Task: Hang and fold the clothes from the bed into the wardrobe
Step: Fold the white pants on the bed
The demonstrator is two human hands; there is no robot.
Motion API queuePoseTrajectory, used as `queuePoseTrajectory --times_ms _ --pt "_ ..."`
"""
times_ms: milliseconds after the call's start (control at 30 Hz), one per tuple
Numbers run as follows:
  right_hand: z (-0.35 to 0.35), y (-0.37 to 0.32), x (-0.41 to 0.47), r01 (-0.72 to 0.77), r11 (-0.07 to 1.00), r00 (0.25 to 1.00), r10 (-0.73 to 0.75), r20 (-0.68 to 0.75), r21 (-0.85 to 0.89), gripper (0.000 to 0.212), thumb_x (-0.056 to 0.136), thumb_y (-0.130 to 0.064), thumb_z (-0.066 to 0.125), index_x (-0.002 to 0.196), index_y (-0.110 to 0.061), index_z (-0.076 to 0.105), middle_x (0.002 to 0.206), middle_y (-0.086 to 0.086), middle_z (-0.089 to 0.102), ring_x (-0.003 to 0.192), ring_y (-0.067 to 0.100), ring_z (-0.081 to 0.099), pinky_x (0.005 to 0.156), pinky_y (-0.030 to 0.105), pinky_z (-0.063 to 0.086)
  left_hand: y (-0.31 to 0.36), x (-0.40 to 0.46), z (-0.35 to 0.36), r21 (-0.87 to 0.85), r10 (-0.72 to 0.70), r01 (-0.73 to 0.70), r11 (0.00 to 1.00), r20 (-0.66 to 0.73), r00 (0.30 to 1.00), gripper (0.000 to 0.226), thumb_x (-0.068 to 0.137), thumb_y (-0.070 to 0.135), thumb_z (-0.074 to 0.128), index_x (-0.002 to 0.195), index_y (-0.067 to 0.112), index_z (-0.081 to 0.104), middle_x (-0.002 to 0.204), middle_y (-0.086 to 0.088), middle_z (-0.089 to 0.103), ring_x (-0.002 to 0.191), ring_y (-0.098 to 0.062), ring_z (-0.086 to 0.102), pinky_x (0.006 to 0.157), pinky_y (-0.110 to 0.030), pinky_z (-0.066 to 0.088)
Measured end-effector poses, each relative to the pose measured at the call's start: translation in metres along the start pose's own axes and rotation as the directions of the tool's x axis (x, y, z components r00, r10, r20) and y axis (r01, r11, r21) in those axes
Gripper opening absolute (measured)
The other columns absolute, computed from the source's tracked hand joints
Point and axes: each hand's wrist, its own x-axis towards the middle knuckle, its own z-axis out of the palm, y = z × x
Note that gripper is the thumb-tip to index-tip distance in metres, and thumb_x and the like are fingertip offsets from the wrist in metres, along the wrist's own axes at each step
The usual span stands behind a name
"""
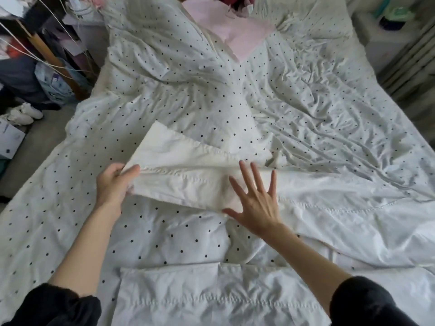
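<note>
A plain white cloth [188, 180] lies partly folded across the middle of the bed, on a white duvet with black dots [176, 95]. My left hand [115, 184] grips the cloth's left corner, thumb on top. My right hand [254, 203] lies flat on the cloth with fingers spread, pressing it down. Another white piece [211, 295] with a stitched hem lies at the near edge of the bed. A pink garment [242, 34] and some dark red clothes [235, 1] sit at the far end of the bed.
Left of the bed, the floor holds white shoes [23, 114], a printed bag [54, 83], a wooden pole [51, 57] and dark clutter. A pale cabinet [386, 43] with items on top stands at the far right.
</note>
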Motion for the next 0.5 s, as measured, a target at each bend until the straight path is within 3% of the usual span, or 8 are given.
queuePoseTrajectory --times_ms 100,167,267,367,433,500 --pt "0.030 -0.012 -0.034 0.001 0.999 0.997 0.002 0.081 -0.032 0.102 0.057 -0.066 0.074 0.141 -0.024 0.036 0.159 0.008 0.008 0.145 0.027 0.007 0.107 0.064 0.004 -0.053 -0.012 -0.012 0.093 -0.110 0.116 0.989 -0.072 0.991 0.017 0.086 0.017 0.066 0.092 0.002 0.061 0.069 -0.007 0.054 0.063 -0.021 0.048 0.053 -0.026 0.040" --pt "0.049 -0.013 -0.056 -0.034 0.998 0.991 0.041 0.130 -0.052 0.111 0.055 -0.050 0.084 0.145 -0.025 0.026 0.159 0.006 -0.008 0.146 0.026 -0.006 0.108 0.064 0.001 -0.078 -0.014 -0.019 0.183 -0.148 0.160 0.970 -0.077 0.986 0.022 0.087 0.021 0.066 0.096 0.001 0.062 0.078 -0.010 0.058 0.072 -0.023 0.052 0.057 -0.027 0.041" --pt "0.060 -0.008 -0.073 -0.078 0.996 0.985 0.084 0.147 -0.048 0.112 0.056 -0.019 0.085 0.147 -0.025 0.020 0.158 0.006 -0.015 0.145 0.025 -0.013 0.108 0.062 -0.003 -0.090 -0.011 -0.025 0.257 -0.186 0.178 0.950 0.007 0.982 0.019 0.088 0.023 0.064 0.091 0.005 0.059 0.084 -0.009 0.058 0.081 -0.023 0.052 0.057 -0.025 0.042" --pt "0.053 -0.012 -0.078 -0.079 0.997 0.996 0.079 0.043 -0.006 0.096 0.064 -0.002 0.071 0.146 -0.018 0.024 0.158 0.010 0.007 0.146 0.025 -0.003 0.109 0.063 0.011 -0.089 -0.006 -0.030 0.307 -0.133 0.117 0.945 0.032 0.991 0.021 0.089 0.024 0.062 0.088 0.004 0.056 0.081 -0.008 0.054 0.078 -0.021 0.049 0.063 -0.029 0.036" --pt "0.043 -0.016 -0.079 -0.111 0.992 0.993 0.114 -0.043 0.062 0.064 0.081 -0.007 0.050 0.142 -0.011 0.033 0.150 0.013 0.032 0.142 0.029 0.023 0.103 0.064 0.032 -0.085 -0.006 -0.029 0.293 -0.050 0.051 0.955 -0.008 0.999 0.019 0.090 0.023 0.061 0.089 0.006 0.056 0.082 -0.008 0.055 0.077 -0.021 0.048 0.065 -0.029 0.037" --pt "0.034 -0.018 -0.081 -0.103 0.990 0.993 0.109 -0.053 0.095 0.049 0.087 -0.015 0.036 0.135 -0.009 0.042 0.142 0.013 0.046 0.131 0.031 0.045 0.098 0.062 0.039 -0.082 -0.008 -0.028 0.272 0.025 -0.005 0.962 -0.069 0.997 0.015 0.089 0.021 0.062 0.089 0.008 0.055 0.085 -0.009 0.056 0.078 -0.022 0.049 0.070 -0.028 0.038"
